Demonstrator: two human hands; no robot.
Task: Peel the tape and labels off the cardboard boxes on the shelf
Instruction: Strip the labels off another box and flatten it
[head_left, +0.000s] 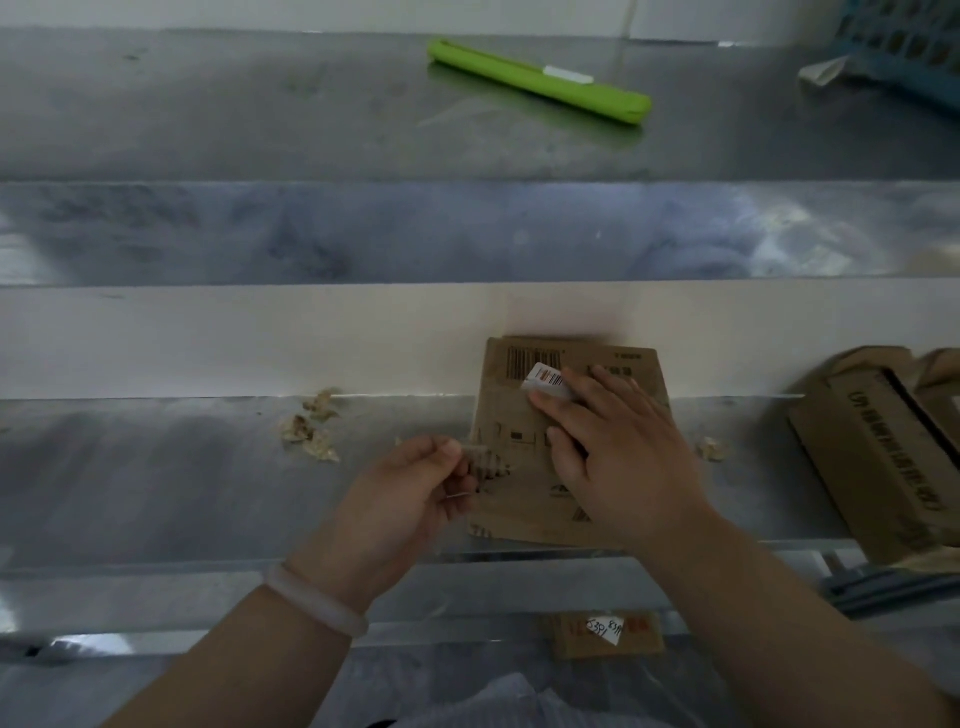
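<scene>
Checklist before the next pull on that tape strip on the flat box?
1. Left hand pinches the tape strip: ok.
2. Tape strip fully free of the flattened box: cannot tell, blurred.
3. Right hand presses the box down on the shelf: ok.
4. White barcode label off: not ok, it is on the box at the right fingertips.
5. Second box apart from the flattened one: ok.
</scene>
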